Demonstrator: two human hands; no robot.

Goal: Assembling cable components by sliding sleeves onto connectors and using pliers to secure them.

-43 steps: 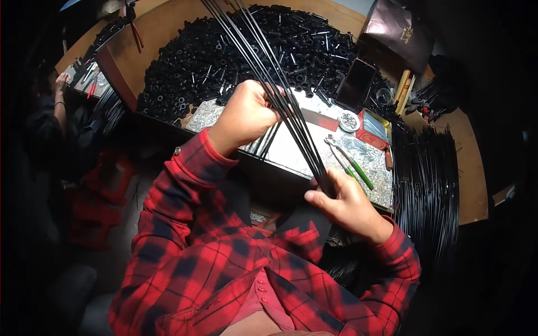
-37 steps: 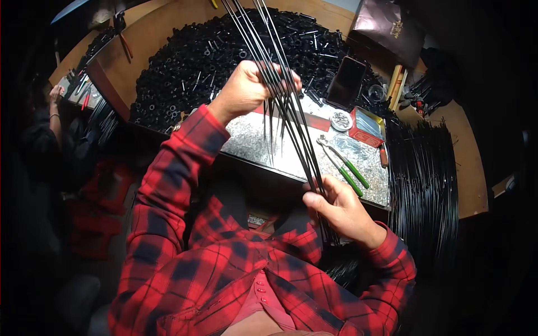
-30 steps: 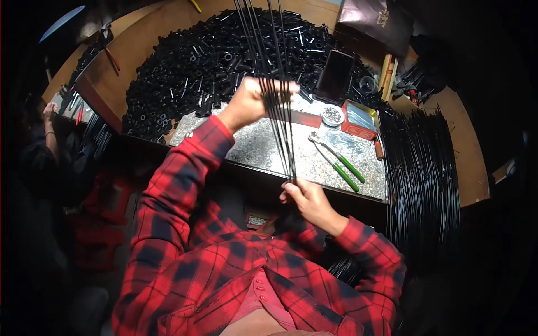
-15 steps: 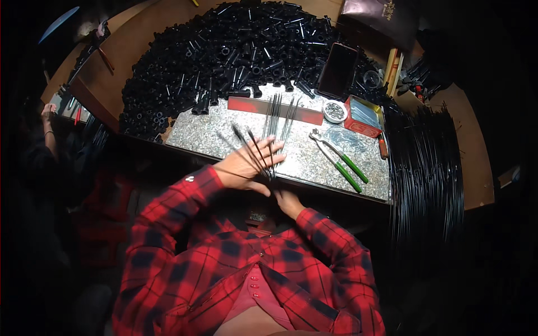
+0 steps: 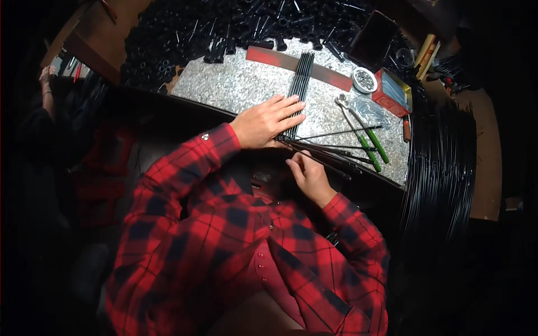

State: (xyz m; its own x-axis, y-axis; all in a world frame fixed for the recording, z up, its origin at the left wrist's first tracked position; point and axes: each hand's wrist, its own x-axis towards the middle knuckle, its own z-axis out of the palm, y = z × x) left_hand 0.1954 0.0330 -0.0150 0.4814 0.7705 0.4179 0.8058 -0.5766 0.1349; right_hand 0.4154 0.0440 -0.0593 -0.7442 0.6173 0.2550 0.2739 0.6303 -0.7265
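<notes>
My left hand lies flat with fingers stretched over a row of thin black rods on the speckled bench top. The rods' far ends rest across a long red and grey bar. Close to the bench's front edge, my right hand is closed with curled fingers; whether a rod is between its fingertips is hidden. Several other black rods fan out from under my left hand to the right, just beyond my right fingertips. They cross the handles of the green-handled pliers.
A heap of black tubular parts covers the back. At right stand a white cup of small metal bits, a red box and a dark phone. Long black rods hang over the right edge. Another person's hand shows far left.
The loose rods have swung from pointing up-left over my left hand to pointing right. My right hand has moved right, and my left hand now lies on the gathered row. The view has shifted.
</notes>
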